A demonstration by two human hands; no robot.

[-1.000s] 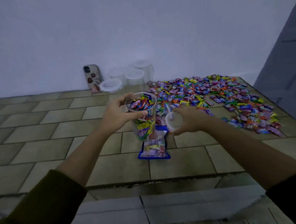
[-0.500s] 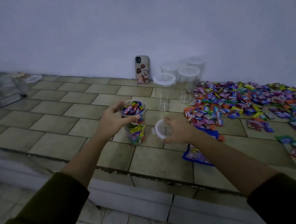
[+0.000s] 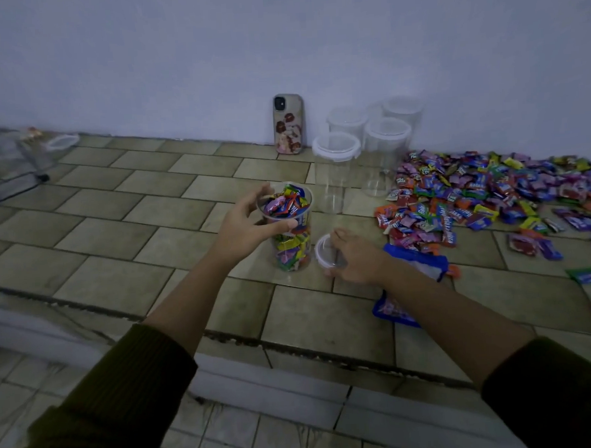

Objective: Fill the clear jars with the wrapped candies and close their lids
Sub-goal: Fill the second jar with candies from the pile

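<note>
Your left hand [image 3: 243, 226] is holding the full jar [image 3: 290, 248] near its rim, in the middle of the worktop [image 3: 116, 233]. Your right hand's [image 3: 356, 260] grip is holding the lid [image 3: 324, 251] at the jar's 3 o'clock. Slide your left grip lower, poke the candies [image 3: 286, 203] down, then set the lid flat and press.

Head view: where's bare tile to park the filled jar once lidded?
Bare tile runs left of the filled jar, out to the far-left clutter, and back toward the phone. Also near tiles in front of it, up to the platform edge. Crowded: empty jars and candy pile at right; blue bag beside the right hand.
</note>
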